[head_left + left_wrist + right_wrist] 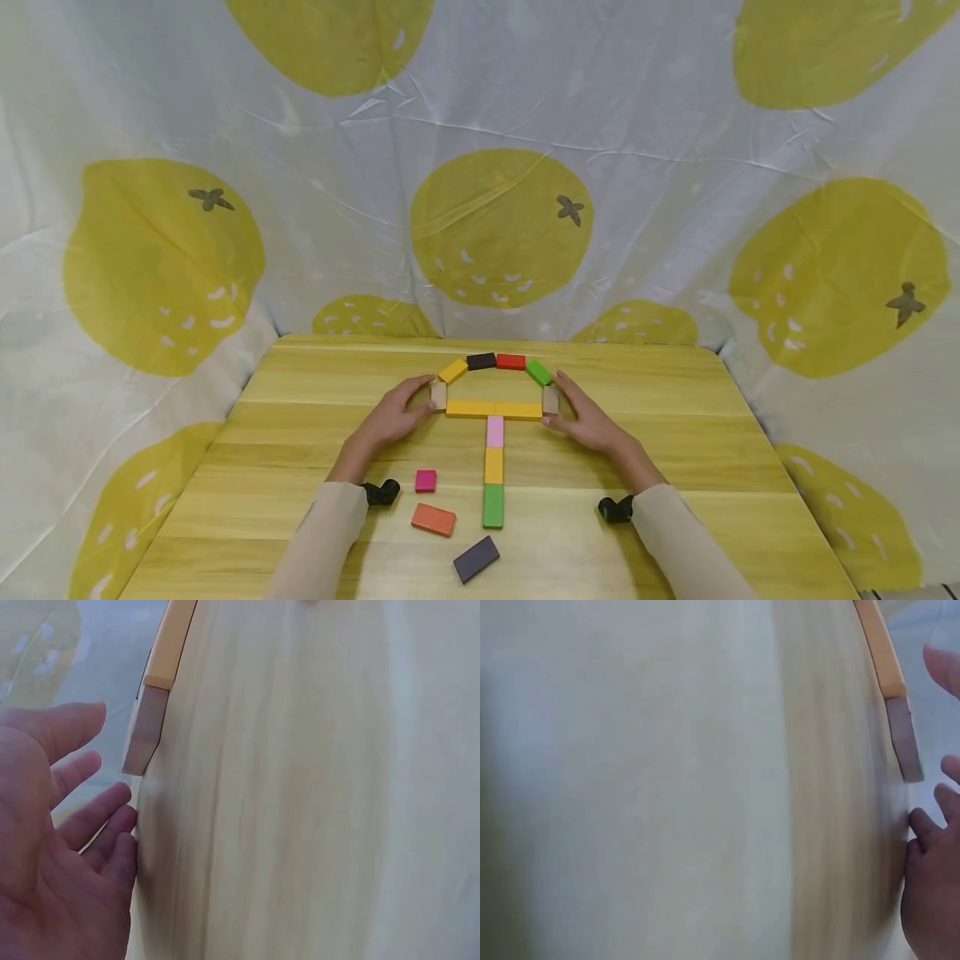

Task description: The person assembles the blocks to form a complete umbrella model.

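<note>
Wooden blocks lie on the table as an umbrella-like outline. Its arc runs from a yellow block (453, 372) over a black block (482, 361) and a red block (511, 362) to a green block (538, 372). Two yellow blocks (471, 408) form the base line, with a pale wood block (438, 397) at the left end and another pale block (551, 400) at the right. My left hand (395, 412) curves loosely beside the left pale block, fingers relaxed. The right hand (592, 421) mirrors it around the right pale block. Actual contact is hard to tell.
Below the base line runs a stem of pink (495, 431), yellow (493, 465) and green (492, 506) blocks. Loose near the front are a magenta block (426, 481), an orange block (433, 519) and a dark block (476, 559). A lemon-print cloth (652, 242) hangs behind the table.
</note>
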`<state>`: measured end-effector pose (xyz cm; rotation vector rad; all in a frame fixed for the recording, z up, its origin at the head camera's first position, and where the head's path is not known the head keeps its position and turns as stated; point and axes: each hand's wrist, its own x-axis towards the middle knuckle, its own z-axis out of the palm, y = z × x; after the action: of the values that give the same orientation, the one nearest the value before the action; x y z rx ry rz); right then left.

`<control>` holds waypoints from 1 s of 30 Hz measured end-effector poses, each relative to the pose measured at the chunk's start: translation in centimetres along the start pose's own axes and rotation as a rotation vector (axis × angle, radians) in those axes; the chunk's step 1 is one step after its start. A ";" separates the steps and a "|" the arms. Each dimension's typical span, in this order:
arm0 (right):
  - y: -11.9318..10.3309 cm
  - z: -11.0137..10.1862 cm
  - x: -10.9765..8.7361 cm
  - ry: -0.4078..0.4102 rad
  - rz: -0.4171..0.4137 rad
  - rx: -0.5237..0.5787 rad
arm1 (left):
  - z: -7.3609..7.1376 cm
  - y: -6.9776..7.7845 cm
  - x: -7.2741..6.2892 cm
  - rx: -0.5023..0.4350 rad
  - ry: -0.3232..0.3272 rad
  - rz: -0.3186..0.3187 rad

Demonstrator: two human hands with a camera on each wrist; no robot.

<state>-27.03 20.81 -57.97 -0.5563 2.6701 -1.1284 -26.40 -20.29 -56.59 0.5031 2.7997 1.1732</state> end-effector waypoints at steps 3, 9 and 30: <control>-0.2 -0.3 -1.0 0.004 -0.005 -0.008 | -0.4 0.2 -0.9 0.012 -0.018 0.012; -0.8 -0.8 -3.0 0.023 -0.038 -0.035 | -0.7 0.4 -2.8 0.031 -0.015 0.028; -5.8 1.5 -6.3 0.051 -0.220 -0.110 | 0.7 4.6 -7.7 0.044 0.041 0.149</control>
<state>-19.26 18.76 -54.68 -0.8711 2.7815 -1.0657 -17.73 -19.25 -54.34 0.7107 2.8715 1.1632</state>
